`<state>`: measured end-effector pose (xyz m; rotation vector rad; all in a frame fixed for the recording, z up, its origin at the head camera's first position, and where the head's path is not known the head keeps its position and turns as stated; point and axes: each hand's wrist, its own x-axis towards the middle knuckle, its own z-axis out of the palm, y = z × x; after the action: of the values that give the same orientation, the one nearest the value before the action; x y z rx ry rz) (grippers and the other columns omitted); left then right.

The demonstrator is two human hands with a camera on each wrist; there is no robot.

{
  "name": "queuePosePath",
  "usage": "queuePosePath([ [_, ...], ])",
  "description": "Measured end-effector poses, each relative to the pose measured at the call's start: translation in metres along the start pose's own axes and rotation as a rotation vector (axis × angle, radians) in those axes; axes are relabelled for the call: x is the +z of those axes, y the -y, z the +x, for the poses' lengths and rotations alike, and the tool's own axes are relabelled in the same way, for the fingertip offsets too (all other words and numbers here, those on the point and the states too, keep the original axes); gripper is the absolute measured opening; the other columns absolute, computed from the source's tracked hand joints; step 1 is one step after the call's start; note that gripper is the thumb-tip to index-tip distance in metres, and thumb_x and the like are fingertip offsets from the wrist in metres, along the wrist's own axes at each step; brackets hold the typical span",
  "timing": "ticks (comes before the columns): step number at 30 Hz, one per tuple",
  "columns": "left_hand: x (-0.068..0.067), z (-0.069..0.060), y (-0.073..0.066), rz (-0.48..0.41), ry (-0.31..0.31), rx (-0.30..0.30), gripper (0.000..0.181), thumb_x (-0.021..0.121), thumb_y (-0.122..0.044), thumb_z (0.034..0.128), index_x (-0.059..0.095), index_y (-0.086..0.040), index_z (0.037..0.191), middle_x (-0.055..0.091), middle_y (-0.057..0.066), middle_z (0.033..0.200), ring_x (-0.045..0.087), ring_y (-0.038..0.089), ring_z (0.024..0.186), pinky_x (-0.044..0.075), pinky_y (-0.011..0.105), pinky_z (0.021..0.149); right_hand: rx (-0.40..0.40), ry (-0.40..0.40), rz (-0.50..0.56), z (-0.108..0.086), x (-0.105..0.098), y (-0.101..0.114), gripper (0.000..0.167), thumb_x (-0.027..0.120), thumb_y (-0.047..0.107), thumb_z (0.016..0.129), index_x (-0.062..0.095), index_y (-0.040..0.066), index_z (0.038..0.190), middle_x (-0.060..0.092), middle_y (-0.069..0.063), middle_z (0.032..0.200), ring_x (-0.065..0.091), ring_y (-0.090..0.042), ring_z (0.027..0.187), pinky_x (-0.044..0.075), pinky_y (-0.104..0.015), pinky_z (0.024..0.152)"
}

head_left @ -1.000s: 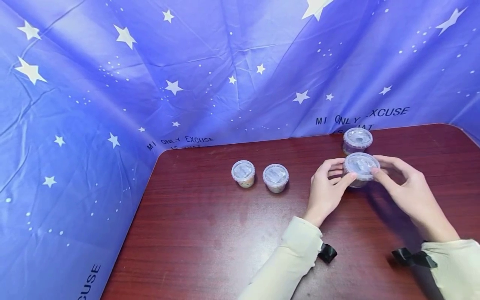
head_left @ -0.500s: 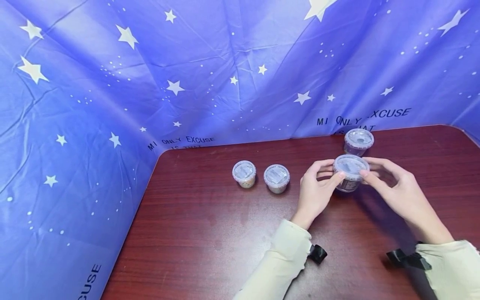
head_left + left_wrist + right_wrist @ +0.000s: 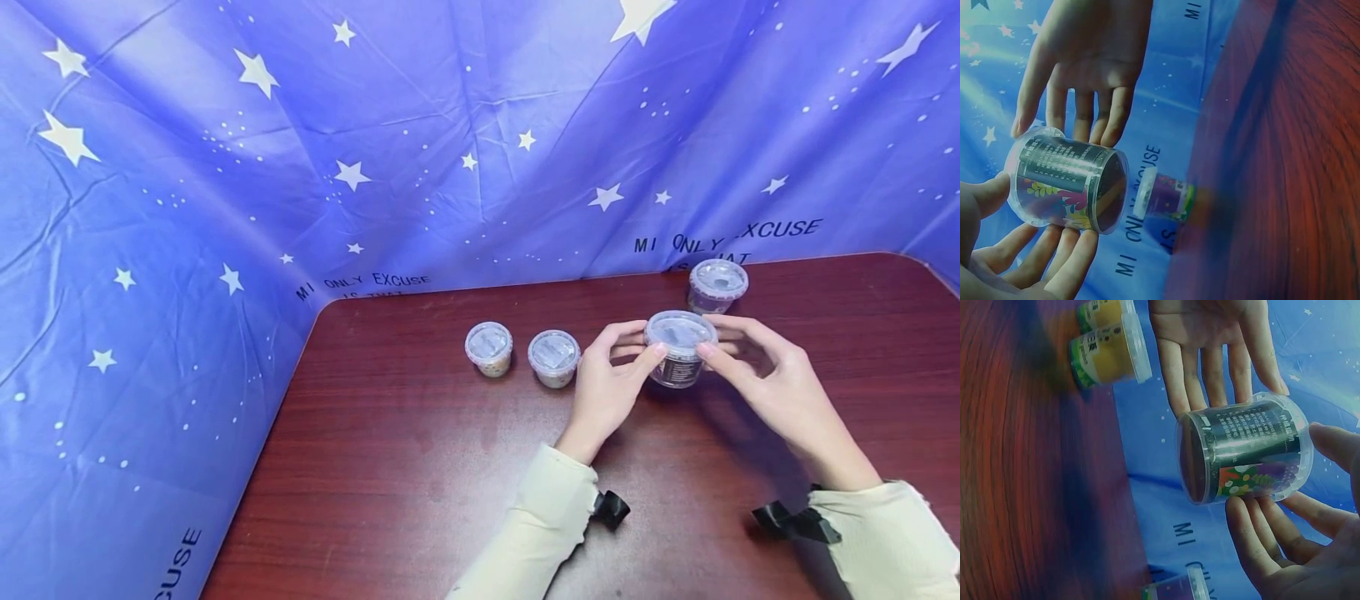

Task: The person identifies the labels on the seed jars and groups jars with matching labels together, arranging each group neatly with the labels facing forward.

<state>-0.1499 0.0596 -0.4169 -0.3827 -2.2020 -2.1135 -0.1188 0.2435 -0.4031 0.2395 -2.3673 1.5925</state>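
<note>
A clear plastic tub with a lid (image 3: 678, 367) is held upright between both hands, raised off the table. My left hand (image 3: 611, 387) grips its left side, thumb at the lid's rim and fingers behind. On the other side my right hand (image 3: 776, 383) grips it the same way. The left wrist view shows the tub's dark label with pale print (image 3: 1060, 165) and a colourful pattern. Just behind stands another lidded tub, purple (image 3: 717, 287). Left of my left hand is a lidded tub (image 3: 553, 358), with a similar one (image 3: 489, 350) beside it.
The dark red wooden table (image 3: 390, 467) ends at the back against a blue curtain (image 3: 450, 167) with white stars and lettering. In the right wrist view, two yellow tubs (image 3: 1104, 356) stand on the table. Black bands (image 3: 611, 508) hang at the sleeve cuffs.
Both hands have carried the tub to the left, away from the purple tub and closer to the pair. More of its label now shows. The other tubs stay put.
</note>
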Motion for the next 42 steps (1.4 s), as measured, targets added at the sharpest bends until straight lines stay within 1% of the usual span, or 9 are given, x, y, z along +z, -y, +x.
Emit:
queuePosePath([
  [5, -0.01, -0.001, -0.005, -0.021, 0.006, -0.01, 0.033, 0.073, -0.017, 0.0905, 0.067, -0.008, 0.122, 0.072, 0.009, 0.11, 0.066, 0.005, 0.093, 0.056, 0.018, 0.082, -0.011, 0.011, 0.042, 0.001, 0.006, 0.003, 0.039, 0.064, 0.002, 0.095, 0.058, 0.001, 0.133, 0.069, 0.008, 0.105, 0.066, -0.004, 0.091, 0.054, -0.014, 0.076],
  [10, -0.019, -0.004, -0.008, -0.027, 0.002, -0.035, 0.034, 0.073, -0.019, 0.0905, 0.067, -0.01, 0.123, 0.071, 0.007, 0.11, 0.065, 0.004, 0.094, 0.055, 0.019, 0.082, -0.071, 0.025, 0.097, 0.001, 0.013, 0.004, 0.042, 0.062, -0.007, 0.092, 0.056, -0.003, 0.133, 0.068, 0.005, 0.109, 0.065, -0.004, 0.094, 0.054, -0.013, 0.077],
  [17, -0.031, -0.007, -0.01, -0.097, -0.015, -0.082, 0.033, 0.073, -0.02, 0.0903, 0.068, -0.012, 0.121, 0.069, 0.005, 0.107, 0.065, 0.006, 0.095, 0.055, 0.024, 0.086, -0.091, 0.039, 0.135, 0.002, 0.023, 0.007, 0.041, 0.062, -0.008, 0.092, 0.056, -0.004, 0.133, 0.067, 0.005, 0.106, 0.065, -0.004, 0.093, 0.054, -0.013, 0.077],
  [19, -0.034, -0.007, -0.011, -0.123, -0.018, -0.09, 0.032, 0.073, -0.019, 0.0907, 0.068, -0.01, 0.121, 0.069, 0.005, 0.106, 0.065, 0.007, 0.093, 0.056, 0.025, 0.085, -0.093, 0.043, 0.13, 0.002, 0.025, 0.008, 0.041, 0.062, -0.008, 0.092, 0.056, -0.004, 0.133, 0.068, 0.006, 0.106, 0.065, -0.005, 0.094, 0.054, -0.013, 0.078],
  [24, -0.039, -0.007, -0.012, -0.231, -0.007, -0.111, 0.029, 0.069, -0.014, 0.093, 0.068, -0.004, 0.12, 0.067, 0.009, 0.104, 0.065, 0.009, 0.089, 0.06, 0.029, 0.08, -0.081, 0.042, 0.098, 0.002, 0.029, 0.011, 0.041, 0.063, -0.004, 0.093, 0.057, -0.001, 0.133, 0.068, 0.008, 0.107, 0.064, -0.004, 0.098, 0.052, -0.011, 0.081],
  [26, -0.041, -0.006, -0.012, -0.251, -0.002, -0.12, 0.028, 0.068, -0.014, 0.0938, 0.067, -0.003, 0.12, 0.067, 0.01, 0.103, 0.065, 0.01, 0.088, 0.06, 0.029, 0.079, -0.073, 0.041, 0.105, 0.002, 0.031, 0.012, 0.04, 0.063, -0.004, 0.093, 0.057, -0.001, 0.133, 0.068, 0.008, 0.108, 0.063, -0.004, 0.1, 0.051, -0.011, 0.082],
  [32, -0.049, -0.007, -0.012, -0.245, -0.007, -0.134, 0.028, 0.067, -0.015, 0.0951, 0.067, -0.003, 0.12, 0.069, 0.013, 0.105, 0.066, 0.012, 0.088, 0.06, 0.031, 0.079, -0.053, 0.055, 0.159, 0.003, 0.039, 0.015, 0.038, 0.063, -0.002, 0.094, 0.056, -0.002, 0.132, 0.068, 0.007, 0.107, 0.064, -0.005, 0.101, 0.051, -0.012, 0.083],
  [38, -0.057, -0.01, -0.014, -0.223, -0.005, -0.124, 0.028, 0.064, -0.015, 0.0967, 0.066, -0.002, 0.122, 0.069, 0.014, 0.106, 0.067, 0.011, 0.088, 0.06, 0.032, 0.08, -0.027, 0.088, 0.153, 0.004, 0.045, 0.02, 0.038, 0.063, 0.002, 0.096, 0.056, 0.002, 0.133, 0.068, 0.009, 0.107, 0.064, -0.004, 0.1, 0.051, -0.012, 0.082],
  [42, -0.064, -0.014, -0.013, -0.202, 0.007, -0.118, 0.029, 0.062, -0.015, 0.0983, 0.066, -0.001, 0.124, 0.069, 0.017, 0.109, 0.067, 0.012, 0.091, 0.06, 0.032, 0.081, -0.02, 0.122, 0.151, 0.004, 0.049, 0.023, 0.04, 0.063, 0.005, 0.096, 0.055, 0.004, 0.135, 0.068, 0.009, 0.109, 0.065, -0.004, 0.099, 0.051, -0.013, 0.081],
])
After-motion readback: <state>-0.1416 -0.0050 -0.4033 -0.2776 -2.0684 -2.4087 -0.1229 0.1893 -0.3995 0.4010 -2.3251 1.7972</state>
